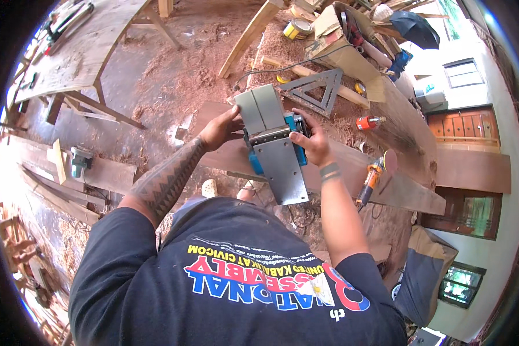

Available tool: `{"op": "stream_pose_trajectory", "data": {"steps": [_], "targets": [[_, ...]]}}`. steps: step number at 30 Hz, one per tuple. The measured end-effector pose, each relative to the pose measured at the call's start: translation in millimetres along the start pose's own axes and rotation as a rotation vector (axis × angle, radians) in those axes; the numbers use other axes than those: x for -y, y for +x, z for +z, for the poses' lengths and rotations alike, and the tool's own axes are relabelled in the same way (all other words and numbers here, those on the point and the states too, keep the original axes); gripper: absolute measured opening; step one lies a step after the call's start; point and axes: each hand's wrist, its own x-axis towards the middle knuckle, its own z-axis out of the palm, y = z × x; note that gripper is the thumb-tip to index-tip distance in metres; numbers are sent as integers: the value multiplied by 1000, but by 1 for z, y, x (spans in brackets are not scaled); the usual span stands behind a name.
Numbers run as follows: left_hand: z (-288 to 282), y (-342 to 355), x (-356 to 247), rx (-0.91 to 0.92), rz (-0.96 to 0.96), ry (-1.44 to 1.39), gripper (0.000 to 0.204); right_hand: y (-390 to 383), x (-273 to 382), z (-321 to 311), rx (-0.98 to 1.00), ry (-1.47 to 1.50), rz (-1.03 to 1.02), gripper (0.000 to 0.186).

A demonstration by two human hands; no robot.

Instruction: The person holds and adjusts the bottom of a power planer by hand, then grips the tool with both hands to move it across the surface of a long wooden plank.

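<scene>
A blue power tool (255, 162), apparently a belt sander, is turned over between my hands, with a long silver metal plate (279, 179) toward me. A wide grey-green band (258, 106) with a dark seam covers its far part. My left hand (224, 127) holds the band's left edge, fingers curled. My right hand (312, 140) grips the tool's right side, thumb on top near the metal bar. Behind the tool lies a long brown board (357, 170). An orange angle grinder (372, 176) with a disc and a red bottle (368, 122) are to the right.
A plywood worktable (81, 52) stands upper left, a green power tool (79, 161) on boards below it. A triangular square (328, 78), yellow can (297, 29), cardboard box (328, 32) and wood offcuts lie beyond my hands. Shavings cover the floor (179, 63). A door (461, 124) is at right.
</scene>
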Motion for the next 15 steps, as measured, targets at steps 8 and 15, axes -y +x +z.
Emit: {"op": "stream_pose_trajectory", "data": {"steps": [8, 15], "targets": [[22, 13, -11, -99, -14, 126, 85, -23, 15, 30, -397, -551, -160, 65], [34, 31, -24, -164, 140, 339, 71, -22, -6, 13, -443, -280, -156, 58]]}}
